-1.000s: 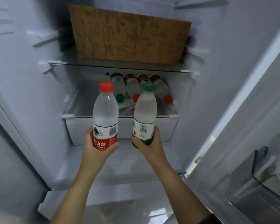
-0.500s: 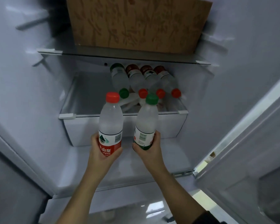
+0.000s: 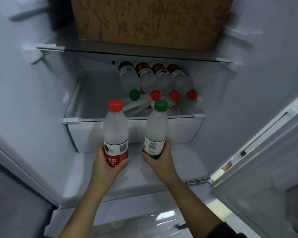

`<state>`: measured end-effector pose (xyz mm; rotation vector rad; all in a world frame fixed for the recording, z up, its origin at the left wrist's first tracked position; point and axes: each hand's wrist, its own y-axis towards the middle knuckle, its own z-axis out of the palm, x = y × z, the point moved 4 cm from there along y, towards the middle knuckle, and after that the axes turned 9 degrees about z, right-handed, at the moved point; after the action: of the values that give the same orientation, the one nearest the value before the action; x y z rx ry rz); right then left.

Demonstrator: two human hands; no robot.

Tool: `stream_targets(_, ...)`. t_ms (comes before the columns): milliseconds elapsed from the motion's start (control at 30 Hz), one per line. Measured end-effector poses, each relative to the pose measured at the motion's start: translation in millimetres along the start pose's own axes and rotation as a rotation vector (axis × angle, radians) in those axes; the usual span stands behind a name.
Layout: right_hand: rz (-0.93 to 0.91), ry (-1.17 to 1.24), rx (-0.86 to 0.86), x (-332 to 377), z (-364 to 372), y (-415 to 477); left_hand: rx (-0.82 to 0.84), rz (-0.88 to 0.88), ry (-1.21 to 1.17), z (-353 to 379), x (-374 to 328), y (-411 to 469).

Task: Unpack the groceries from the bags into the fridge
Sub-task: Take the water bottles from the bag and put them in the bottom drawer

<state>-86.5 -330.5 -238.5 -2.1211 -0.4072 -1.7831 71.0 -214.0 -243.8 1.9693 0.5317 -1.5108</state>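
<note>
Two more water bottles held at the open fridge

The left hand is clamped round a red-capped bottle and the right hand round a green-capped bottle, both upright before the shelf and not yet stowed. Four bottles already lie there, under a cardboard box. The bags are out of view, and the door stands open at right.
</note>
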Motion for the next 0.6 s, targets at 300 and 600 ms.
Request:
stream_targets(300,-0.215,-0.034,-0.218,47,-35,-17,-0.188,0.162,0.084,-23,-37,-1)
stream_targets(600,-0.264,-0.357,-0.182,129,-27,26,-0.241,0.393,0.115,-30,-120,57)
